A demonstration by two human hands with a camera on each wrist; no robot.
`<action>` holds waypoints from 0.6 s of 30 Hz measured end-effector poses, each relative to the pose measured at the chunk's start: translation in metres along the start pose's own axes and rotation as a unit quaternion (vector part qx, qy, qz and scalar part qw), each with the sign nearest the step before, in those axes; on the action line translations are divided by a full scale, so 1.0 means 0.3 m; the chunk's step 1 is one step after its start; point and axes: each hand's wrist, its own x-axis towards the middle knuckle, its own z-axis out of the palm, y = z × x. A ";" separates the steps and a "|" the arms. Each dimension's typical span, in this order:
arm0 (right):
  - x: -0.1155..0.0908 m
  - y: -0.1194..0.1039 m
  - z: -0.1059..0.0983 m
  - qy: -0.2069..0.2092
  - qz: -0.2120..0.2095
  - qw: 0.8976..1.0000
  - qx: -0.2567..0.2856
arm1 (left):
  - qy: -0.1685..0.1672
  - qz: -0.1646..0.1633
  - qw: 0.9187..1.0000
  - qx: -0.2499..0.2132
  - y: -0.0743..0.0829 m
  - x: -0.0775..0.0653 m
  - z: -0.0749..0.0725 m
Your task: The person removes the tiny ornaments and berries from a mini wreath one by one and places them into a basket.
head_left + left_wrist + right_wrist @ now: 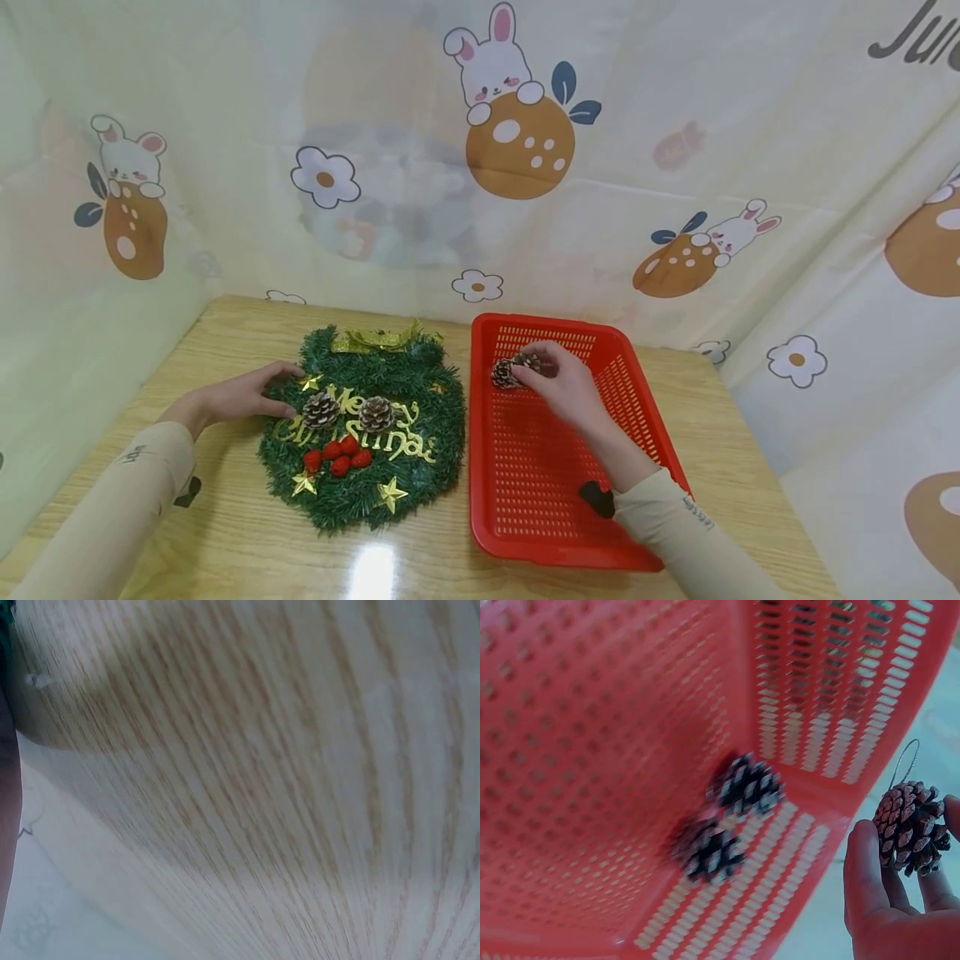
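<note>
My right hand [561,387] is over the far left part of a red plastic basket [478,467], pinching a pinecone [911,829] between thumb and fingers. A thin wire loop [906,761] sticks out of its top. Two more frosted pinecones [750,787] lie in the basket's corner in the right wrist view. My left hand [238,395] rests at the left edge of a green Christmas wreath [442,467], fingers extended at the greenery. On the wreath sit two pinecones [376,413], gold lettering [411,446], red berries [341,466], gold stars [391,494] and a gold bow [378,339].
Wreath and basket lie side by side on a wood-grain table [225,533]. A curtain [390,100] printed with rabbits and flowers hangs behind and on both sides. Mostly bare table surface [247,780] fills the left wrist view.
</note>
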 end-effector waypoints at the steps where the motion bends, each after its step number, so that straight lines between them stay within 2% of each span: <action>1: 0.005 0.014 -0.007 0.002 0.005 1.000 -0.004 | 0.000 0.000 1.000 -0.001 0.000 0.001 0.001; 9: 0.051 0.115 -0.061 0.013 0.059 0.998 -0.021 | 0.003 0.000 1.000 0.003 -0.002 -0.003 -0.001; 18: 0.104 0.207 -0.088 0.012 0.093 0.994 -0.050 | 0.001 -0.001 1.000 0.008 -0.005 0.003 -0.001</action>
